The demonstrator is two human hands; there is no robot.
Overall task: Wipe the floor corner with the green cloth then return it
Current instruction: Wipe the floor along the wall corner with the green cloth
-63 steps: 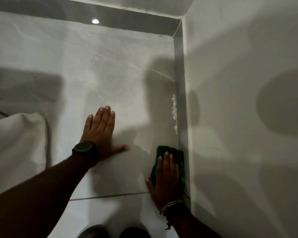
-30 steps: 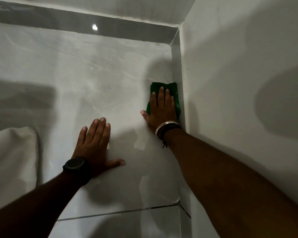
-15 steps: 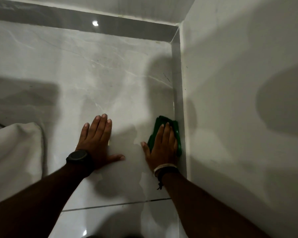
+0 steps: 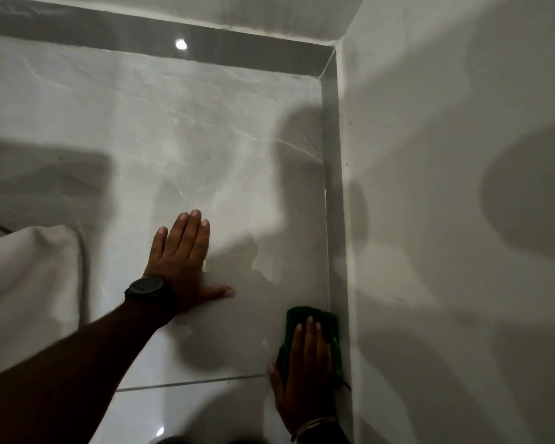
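The green cloth (image 4: 314,318) lies flat on the glossy grey floor tile, tight against the skirting strip (image 4: 333,193) along the right wall. My right hand (image 4: 305,373) presses down on it with fingers together, covering most of it, near the bottom right of the view. My left hand (image 4: 181,264), with a black watch on the wrist, rests flat on the tile to the left, fingers spread, holding nothing. The floor corner (image 4: 329,64) is far ahead at the top.
A white wall (image 4: 455,187) rises on the right and another runs along the top. A white fabric bundle (image 4: 26,283) with a dark cord lies at the left edge. A grout line (image 4: 189,384) crosses the floor near my hands.
My right hand has drawn the cloth back towards me along the skirting, from mid-floor down to the grout line. My left hand has stayed planted.
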